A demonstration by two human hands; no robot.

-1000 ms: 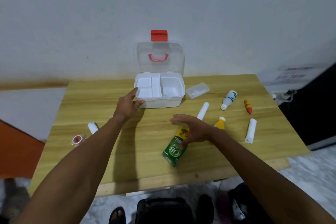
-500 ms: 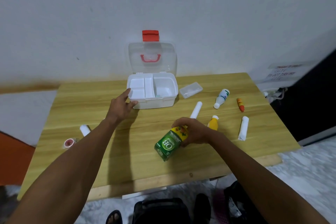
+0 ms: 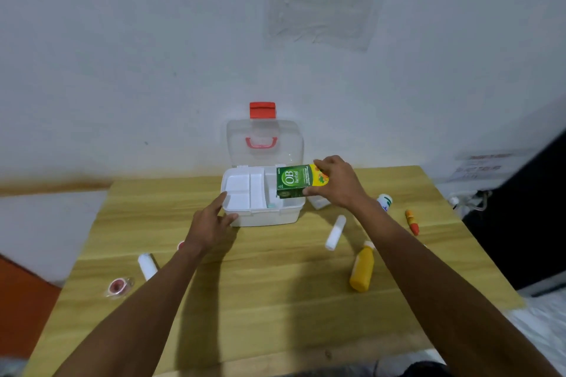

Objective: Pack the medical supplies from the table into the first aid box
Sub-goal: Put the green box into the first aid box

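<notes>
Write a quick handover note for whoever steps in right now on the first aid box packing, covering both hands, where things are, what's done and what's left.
Left hand: open, steadying the first aid box at its front left corner.
Right hand: holds the green carton over the box's right compartment, not yet released.
Done: lid open.
Left on the table: yellow bottle, two white rolls, tape roll, orange tube, white bottle.

A wooden table point(image 3: 275, 300) is carrying an open white first aid box point(image 3: 263, 214) at twelve o'clock, white rolls point(image 3: 335, 232) centre and nine o'clock, a yellow bottle point(image 3: 362, 271) at three.
</notes>
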